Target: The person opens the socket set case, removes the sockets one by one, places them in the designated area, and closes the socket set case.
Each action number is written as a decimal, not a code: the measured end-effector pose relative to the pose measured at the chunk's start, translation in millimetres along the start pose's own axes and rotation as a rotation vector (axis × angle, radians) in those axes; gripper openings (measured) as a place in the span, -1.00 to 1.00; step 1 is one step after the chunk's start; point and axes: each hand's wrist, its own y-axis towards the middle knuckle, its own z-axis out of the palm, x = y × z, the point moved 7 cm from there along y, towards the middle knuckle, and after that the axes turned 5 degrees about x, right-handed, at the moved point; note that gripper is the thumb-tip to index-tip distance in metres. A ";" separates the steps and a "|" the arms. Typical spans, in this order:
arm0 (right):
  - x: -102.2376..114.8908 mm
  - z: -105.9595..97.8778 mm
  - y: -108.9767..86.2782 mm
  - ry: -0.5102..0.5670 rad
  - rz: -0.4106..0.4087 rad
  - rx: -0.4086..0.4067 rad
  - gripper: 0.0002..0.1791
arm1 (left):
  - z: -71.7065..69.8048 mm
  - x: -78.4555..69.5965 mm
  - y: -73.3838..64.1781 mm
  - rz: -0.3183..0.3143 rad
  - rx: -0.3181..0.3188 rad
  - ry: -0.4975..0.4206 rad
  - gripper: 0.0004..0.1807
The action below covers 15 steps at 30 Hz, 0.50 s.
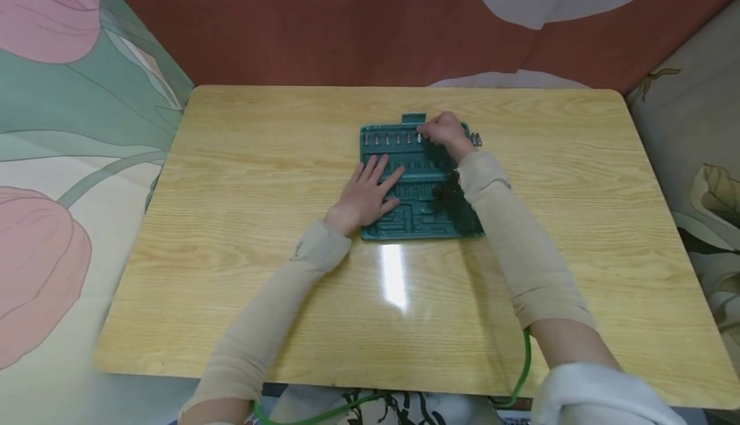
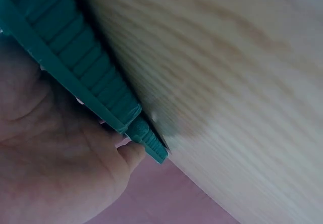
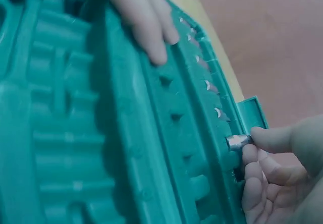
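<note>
A green molded tool case tray (image 1: 413,227) lies on the table with its shaped slots facing up. My left hand (image 1: 363,195) rests on its left part, fingers spread and straight. At the top row, my right hand (image 1: 445,131) pinches a small silver socket (image 3: 237,142) between thumb and fingers, its shiny end over a slot. Several similar sockets (image 1: 387,139) sit in the row's slots to the left of it. In the left wrist view, the palm (image 2: 55,148) is against the tray's ribbed side wall (image 2: 86,62).
A few more small metal sockets (image 1: 476,139) stand just beyond the tray's upper right corner. A latch tab (image 1: 414,118) sticks out at the tray's far edge. The wooden table (image 1: 260,155) extends around it, and a green cord (image 1: 523,373) hangs near the right forearm.
</note>
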 end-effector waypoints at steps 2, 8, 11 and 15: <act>-0.6 -2.3 0.6 0.047 0.014 -0.004 -0.68 | -1.2 -0.2 -0.3 -0.002 -0.002 0.009 -0.29; -0.4 -4.3 0.3 0.037 0.044 0.029 -0.71 | -1.6 -0.1 -0.1 -0.014 0.011 0.002 -0.29; -0.6 -3.6 0.0 0.031 0.044 0.035 -0.69 | -1.0 0.0 0.5 -0.021 0.025 -0.001 -0.29; -2.2 -4.1 0.1 0.041 0.037 0.014 -0.68 | -0.2 -0.3 1.9 -0.020 0.037 -0.011 -0.29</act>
